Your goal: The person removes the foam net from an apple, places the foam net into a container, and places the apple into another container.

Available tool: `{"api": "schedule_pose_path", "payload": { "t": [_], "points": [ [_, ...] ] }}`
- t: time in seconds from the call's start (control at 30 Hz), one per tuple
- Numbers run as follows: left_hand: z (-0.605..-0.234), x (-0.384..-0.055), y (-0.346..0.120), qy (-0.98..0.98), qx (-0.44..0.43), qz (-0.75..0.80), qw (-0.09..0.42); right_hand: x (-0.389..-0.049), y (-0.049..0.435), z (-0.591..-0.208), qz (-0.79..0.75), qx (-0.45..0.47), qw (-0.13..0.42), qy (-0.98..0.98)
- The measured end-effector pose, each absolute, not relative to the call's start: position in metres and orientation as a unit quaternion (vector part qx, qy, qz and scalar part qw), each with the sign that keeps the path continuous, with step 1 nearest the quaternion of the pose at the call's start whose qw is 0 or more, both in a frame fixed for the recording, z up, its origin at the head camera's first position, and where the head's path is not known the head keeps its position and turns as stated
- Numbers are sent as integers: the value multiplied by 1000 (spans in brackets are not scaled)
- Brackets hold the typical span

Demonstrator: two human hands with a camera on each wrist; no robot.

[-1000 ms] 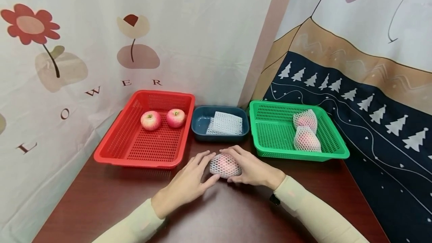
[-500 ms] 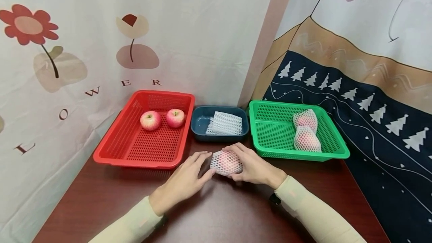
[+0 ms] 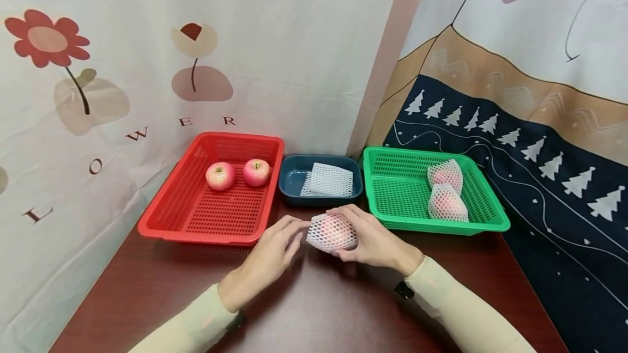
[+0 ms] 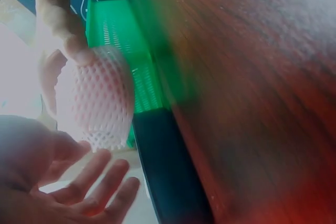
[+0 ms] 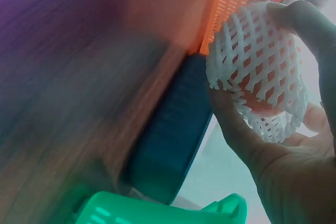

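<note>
A pink-red apple in a white foam net (image 3: 333, 233) is held above the front middle of the table. My right hand (image 3: 380, 241) grips it from the right, fingers over the far side and thumb at the near side. In the right wrist view, the apple (image 5: 262, 106) shows bare at the net's open end, facing that palm. At the opposite end, my left hand (image 3: 267, 252) pinches the foam net's edge between thumb and forefinger. Its other fingers (image 4: 107, 187) spread loosely in the left wrist view.
A red basket (image 3: 196, 236) with two bare apples (image 3: 221, 176) stands at the left. In the middle, a dark blue tray (image 3: 289, 199) holds flat foam nets (image 3: 331, 180). The green basket (image 3: 397, 221) at right has two netted apples (image 3: 447, 203).
The netted apple has shifted slightly right and been raised and tilted in my right hand. My left thumb has drawn in towards its fingers at the net's end.
</note>
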State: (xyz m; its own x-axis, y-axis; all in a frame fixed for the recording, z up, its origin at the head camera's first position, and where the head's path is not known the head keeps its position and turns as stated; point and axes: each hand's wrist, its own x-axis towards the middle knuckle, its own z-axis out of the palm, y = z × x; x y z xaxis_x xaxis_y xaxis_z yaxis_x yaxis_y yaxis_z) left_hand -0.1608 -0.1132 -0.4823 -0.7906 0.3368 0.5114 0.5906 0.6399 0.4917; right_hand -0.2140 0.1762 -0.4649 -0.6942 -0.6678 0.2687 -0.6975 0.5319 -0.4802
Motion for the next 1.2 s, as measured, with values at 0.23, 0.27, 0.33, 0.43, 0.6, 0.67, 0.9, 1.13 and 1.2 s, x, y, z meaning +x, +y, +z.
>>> {"api": "schedule_pose_path", "payload": {
  "t": [0.23,0.27,0.33,0.43,0.6,0.67,0.9,1.13,1.2],
  "points": [
    [-477,-163,-112,-859,-276,-374,214,-213,173,-459,288,406,33,-867],
    [-476,-163,-112,-856,-275,-382,212,-213,173,-458,290,404,31,-867],
    [-474,-163,-112,-849,-275,-405,200,-213,172,-457,294,402,29,-867],
    [-473,-162,-112,-840,-274,-432,181,-213,170,-456,302,400,20,-865],
    [-472,-161,-110,-835,-281,-442,172,-211,166,-456,313,400,0,-862],
    [-472,-160,-109,-832,-287,-443,173,-209,164,-456,317,399,-4,-860],
    [-472,-160,-107,-840,-295,-420,177,-206,158,-455,328,397,2,-857],
    [-469,-160,-107,-840,-301,-420,164,-204,156,-452,333,394,16,-856],
    [-468,-160,-108,-838,-303,-425,158,-203,155,-452,340,392,16,-855]
  ]
}}
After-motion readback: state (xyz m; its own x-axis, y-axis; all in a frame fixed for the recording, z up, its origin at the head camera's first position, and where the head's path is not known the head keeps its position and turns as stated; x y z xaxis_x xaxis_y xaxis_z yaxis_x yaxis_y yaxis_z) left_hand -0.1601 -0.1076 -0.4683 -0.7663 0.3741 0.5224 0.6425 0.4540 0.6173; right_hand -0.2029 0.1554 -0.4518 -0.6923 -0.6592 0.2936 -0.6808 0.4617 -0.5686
